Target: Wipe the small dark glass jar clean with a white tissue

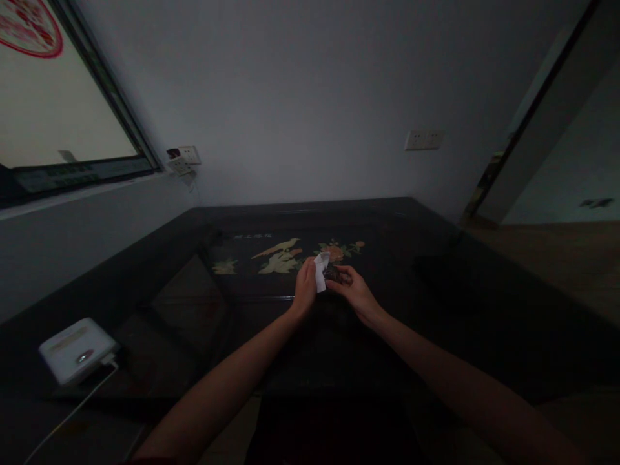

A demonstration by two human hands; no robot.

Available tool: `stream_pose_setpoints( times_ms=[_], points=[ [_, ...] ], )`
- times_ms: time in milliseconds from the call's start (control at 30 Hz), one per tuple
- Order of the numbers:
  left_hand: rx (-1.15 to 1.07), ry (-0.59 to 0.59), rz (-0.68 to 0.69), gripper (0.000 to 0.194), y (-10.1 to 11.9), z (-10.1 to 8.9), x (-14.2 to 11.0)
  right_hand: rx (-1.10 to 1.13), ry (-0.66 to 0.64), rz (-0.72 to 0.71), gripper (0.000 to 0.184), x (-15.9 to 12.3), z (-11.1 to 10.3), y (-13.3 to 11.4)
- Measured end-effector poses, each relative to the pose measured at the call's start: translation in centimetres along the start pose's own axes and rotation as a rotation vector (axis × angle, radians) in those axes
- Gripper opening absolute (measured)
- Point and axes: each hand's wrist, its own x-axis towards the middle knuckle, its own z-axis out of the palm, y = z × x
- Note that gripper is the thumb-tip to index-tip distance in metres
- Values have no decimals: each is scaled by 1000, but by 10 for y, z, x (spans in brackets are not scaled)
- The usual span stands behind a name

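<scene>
Over the dark glossy desk (271,342), both hands meet near the middle of the view. My left hand (305,284) is closed on a white paper tissue (321,271) that stands up between the hands. Right beside it, my right hand (356,287) pinches a small dark object (331,273) with a shiny look, its kind too dim to make out. The dark object is against the tissue's right side. Fingers partly hide both things.
A white box-like device (77,349) with a white cable (72,416) sits at the desk's left. Behind the desk, a wall carries sockets (424,140) and a plugged-in adapter (179,166). Birds and flowers (281,258) decorate the desktop. A window (72,97) is at left.
</scene>
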Motion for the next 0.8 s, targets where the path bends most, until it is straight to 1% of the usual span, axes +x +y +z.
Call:
stream_pose_setpoints(
  times_ms=[133,200,400,533,600,667,733,800],
  points=[
    [-64,10,-47,27,2,-1,0,20,14,3,49,1,1,0],
    [-111,16,-89,30,2,0,1,34,3,11,48,0,1,-1],
    [-263,15,-205,50,-3,4,5,109,-14,21,46,-2,1,-4],
    [-300,-9,-229,49,-2,6,6,153,-2,39,46,-2,2,-5],
    [-289,-18,-214,47,0,5,4,160,-4,43,45,-2,3,-5],
    [-251,-16,-163,47,3,4,1,164,-9,50,43,-3,4,-4],
    [-195,-5,-84,44,7,2,-3,178,-19,57,41,-3,4,-5],
    [-109,-11,34,40,11,-1,-6,189,-33,56,39,-4,5,-5]
  ],
)
